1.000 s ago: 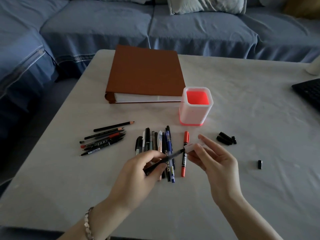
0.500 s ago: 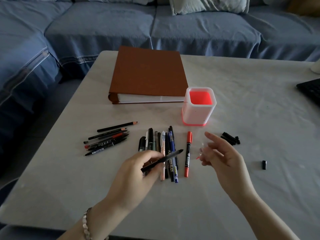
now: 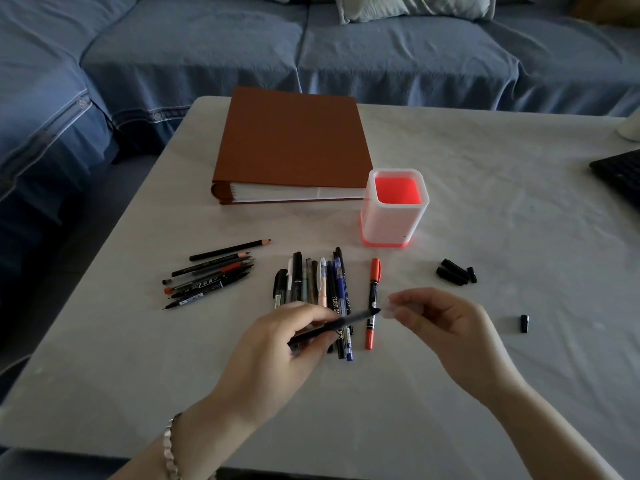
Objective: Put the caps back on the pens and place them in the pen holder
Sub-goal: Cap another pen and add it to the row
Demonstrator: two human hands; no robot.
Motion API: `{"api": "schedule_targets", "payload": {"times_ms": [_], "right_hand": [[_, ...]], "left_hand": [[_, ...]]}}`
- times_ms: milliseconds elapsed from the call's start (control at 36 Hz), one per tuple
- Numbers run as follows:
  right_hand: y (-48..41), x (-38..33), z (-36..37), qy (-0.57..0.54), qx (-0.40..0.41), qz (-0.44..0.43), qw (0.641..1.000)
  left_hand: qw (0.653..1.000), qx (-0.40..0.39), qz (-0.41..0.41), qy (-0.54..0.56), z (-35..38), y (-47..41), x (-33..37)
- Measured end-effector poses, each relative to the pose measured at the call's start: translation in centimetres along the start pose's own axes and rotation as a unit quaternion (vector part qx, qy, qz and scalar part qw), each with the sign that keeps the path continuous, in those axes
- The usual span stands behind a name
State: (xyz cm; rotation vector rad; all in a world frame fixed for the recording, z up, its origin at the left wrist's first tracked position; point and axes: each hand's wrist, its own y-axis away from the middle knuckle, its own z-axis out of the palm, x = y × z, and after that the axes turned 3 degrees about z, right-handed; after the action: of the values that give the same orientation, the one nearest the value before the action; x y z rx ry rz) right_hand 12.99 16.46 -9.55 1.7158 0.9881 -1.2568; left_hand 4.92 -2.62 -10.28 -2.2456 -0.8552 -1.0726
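My left hand (image 3: 277,344) grips a black pen (image 3: 341,323), its tip pointing right. My right hand (image 3: 446,323) pinches a small clear cap (image 3: 389,310) right at that tip; the cap looks blurred. Under the hands a bunch of several pens (image 3: 322,289) lies side by side, with a red marker (image 3: 372,299) just right of it. The white pen holder (image 3: 393,220) with a red inside stands behind them with nothing in it. Loose black caps (image 3: 455,271) lie to the right, one more cap (image 3: 524,323) further right.
Another group of pens and pencils (image 3: 211,271) lies at the left. A brown binder (image 3: 291,147) sits behind the holder. A black keyboard (image 3: 620,171) shows at the right edge. A blue sofa (image 3: 311,46) runs beyond the table (image 3: 485,341).
My right hand drew away from the pen tip half a second ago and has now come back to it with the clear cap. The left hand kept the pen nearly still.
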Motion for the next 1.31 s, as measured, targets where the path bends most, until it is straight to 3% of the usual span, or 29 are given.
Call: {"api": "schedule_targets", "payload": {"times_ms": [167, 306, 528, 750, 944, 1000, 1083, 1139, 1194, 1250, 1306], "right_hand": [[-0.1, 0.3, 0.2, 0.021, -0.036, -0.011, 0.999], [-0.2, 0.2, 0.0, -0.028, -0.054, 0.002, 0.998], [-0.3, -0.4, 0.2, -0.046, -0.068, -0.014, 0.997], [-0.1, -0.2, 0.4, 0.085, -0.087, -0.071, 0.990], [0.2, 1.2, 1.1, 0.148, -0.071, -0.161, 0.973], [0.0, 0.9, 1.0, 0.176, -0.073, -0.208, 0.959], [-0.5, 0.3, 1.0, 0.232, -0.100, -0.261, 0.932], [-0.8, -0.2, 1.1, 0.262, -0.111, -0.235, 0.929], [-1.1, -0.8, 1.4, 0.231, -0.104, -0.155, 0.955], [-1.5, -0.8, 1.7, 0.094, -0.090, -0.053, 0.990], [-1.9, -0.4, 1.9, -0.060, -0.084, 0.021, 0.994]], "left_hand": [[0.999, -0.018, 0.023, -0.015, -0.1, 0.1, -0.1], [0.999, -0.034, 0.033, -0.008, -0.5, 0.0, -0.4], [0.999, -0.010, 0.030, 0.028, -0.6, 0.0, -0.1], [1.000, -0.023, 0.007, 0.018, -0.6, -0.4, 0.2], [0.991, -0.068, -0.105, 0.052, -1.0, -1.1, 0.9], [0.979, -0.091, -0.138, 0.116, -1.3, -1.5, 1.2], [0.933, -0.121, -0.226, 0.251, -1.8, -1.8, 1.2], [0.912, -0.114, -0.267, 0.289, -1.6, -1.4, 1.0], [0.913, -0.096, -0.259, 0.299, -1.1, -1.0, 1.0], [0.925, -0.064, -0.229, 0.297, -0.5, -0.7, 1.0], [0.941, -0.035, -0.203, 0.270, -0.2, -0.6, 0.5]]}}
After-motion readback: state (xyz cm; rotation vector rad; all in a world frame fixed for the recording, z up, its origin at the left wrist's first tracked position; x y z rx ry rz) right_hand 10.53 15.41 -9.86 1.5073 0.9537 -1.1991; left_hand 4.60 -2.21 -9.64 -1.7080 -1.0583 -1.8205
